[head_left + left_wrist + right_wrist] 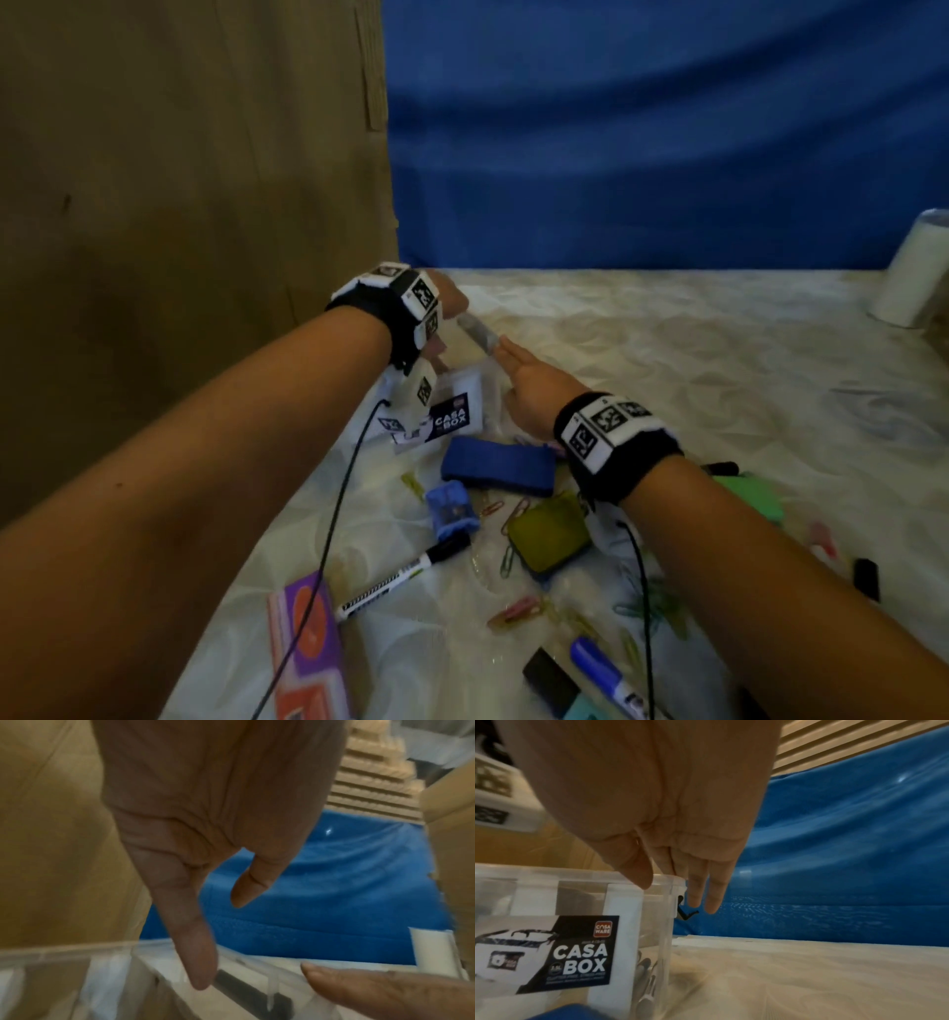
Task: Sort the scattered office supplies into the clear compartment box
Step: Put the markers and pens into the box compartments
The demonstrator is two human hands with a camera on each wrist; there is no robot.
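Note:
The clear compartment box (464, 383) with a "CASA BOX" label stands at the back left of the table, also seen close up as box (654, 923) and box (257, 959). My left hand (448, 300) hovers over it, the left hand (221, 941) with straight, spread fingers holding nothing. My right hand (518, 367) reaches its right rim; the right hand (677, 896) has straight fingers touching the far corner. A blurred grey bar (477, 335) lies between the two hands. Scattered supplies lie nearer me: a blue pouch (498, 465), a sharpener (452, 509), a marker (400, 575).
A cardboard wall (179, 205) rises left of the box and a blue cloth (667, 154) hangs behind. A white roll (914, 277) stands at the far right. An olive pad (549, 534), paper clips (513, 611), a purple packet (308, 642) and a blue pen (601, 668) lie near.

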